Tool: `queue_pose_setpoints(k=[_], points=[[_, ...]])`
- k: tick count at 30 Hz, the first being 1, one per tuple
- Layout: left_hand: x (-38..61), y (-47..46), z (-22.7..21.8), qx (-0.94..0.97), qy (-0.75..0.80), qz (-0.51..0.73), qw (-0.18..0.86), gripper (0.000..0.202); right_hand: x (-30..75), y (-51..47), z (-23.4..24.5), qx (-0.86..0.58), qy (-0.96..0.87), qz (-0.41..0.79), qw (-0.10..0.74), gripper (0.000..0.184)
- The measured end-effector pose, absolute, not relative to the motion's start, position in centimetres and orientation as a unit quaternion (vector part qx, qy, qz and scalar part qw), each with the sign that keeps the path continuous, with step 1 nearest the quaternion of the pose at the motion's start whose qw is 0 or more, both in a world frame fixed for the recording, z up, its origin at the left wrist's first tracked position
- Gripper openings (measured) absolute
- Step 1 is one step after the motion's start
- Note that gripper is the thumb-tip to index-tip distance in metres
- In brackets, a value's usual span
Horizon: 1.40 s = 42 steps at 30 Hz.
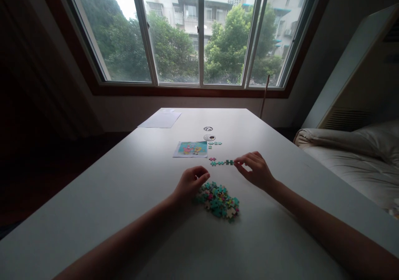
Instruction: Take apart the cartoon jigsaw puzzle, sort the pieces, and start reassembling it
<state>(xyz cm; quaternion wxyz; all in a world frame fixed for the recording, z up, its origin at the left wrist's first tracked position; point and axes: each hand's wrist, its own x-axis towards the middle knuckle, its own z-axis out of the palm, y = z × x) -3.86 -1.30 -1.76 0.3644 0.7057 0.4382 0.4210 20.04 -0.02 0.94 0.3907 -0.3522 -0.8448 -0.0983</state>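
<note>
My right hand (256, 169) reaches in from the right, thumb and index finger pinched at the end of a short row of puzzle pieces, on a dark green puzzle piece (230, 162). Light teal puzzle pieces (213, 163) continue that row to the left, with a pink puzzle piece (212, 159) just above them. My left hand (191, 181) is closed, its fingers curled and thumb near the index finger, at the upper left edge of a heap of loose puzzle pieces (218, 201). Whether anything small is between its fingertips is hidden.
Beyond the row lies a picture card (190, 149) with cartoon figures. Several teal pieces (215, 143) and two round items (209, 137) (208, 128) lie near it. White paper (160, 120) rests at the table's far left. A couch (343, 147) stands right of the white table (124, 188).
</note>
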Motion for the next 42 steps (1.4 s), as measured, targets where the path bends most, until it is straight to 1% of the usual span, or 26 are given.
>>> queue_pose_setpoints(k=[4, 13, 19, 25, 29, 33, 38, 42], points=[[-3.9, -1.3, -2.0, 0.709, 0.439, 0.418, 0.361, 0.021, 20.8, 0.6, 0.9, -0.376, -0.821, -0.112, 0.416, 0.012], [-3.8, -1.4, -1.9, 0.710, 0.443, 0.413, 0.360, 0.022, 20.9, 0.6, 0.7, -0.385, -0.817, -0.131, 0.408, 0.013], [-3.7, -1.4, -1.9, 0.706, 0.448, 0.416, 0.356, 0.023, 20.8, 0.4, 0.8, -0.387, -0.822, -0.116, 0.401, 0.014], [-3.7, -1.3, -2.1, 0.705, 0.447, 0.417, 0.358, 0.023, 20.8, 0.5, 0.8, -0.378, -0.821, -0.127, 0.408, 0.013], [-3.7, -1.3, -2.1, 0.707, 0.449, 0.414, 0.356, 0.023, 20.9, 0.6, 0.8, -0.391, -0.823, -0.119, 0.395, 0.015], [-3.7, -1.2, -2.3, 0.708, 0.451, 0.415, 0.351, 0.023, 21.0, 1.1, 0.4, -0.416, -0.824, -0.087, 0.374, 0.017], [-3.6, -1.2, -2.3, 0.709, 0.452, 0.414, 0.348, 0.023, 21.2, 2.5, -1.0, -0.476, -0.816, 0.023, 0.328, 0.017], [-3.4, -1.2, -2.1, 0.710, 0.455, 0.413, 0.344, 0.022, 21.3, 3.7, -2.1, -0.511, -0.804, 0.065, 0.296, 0.015]])
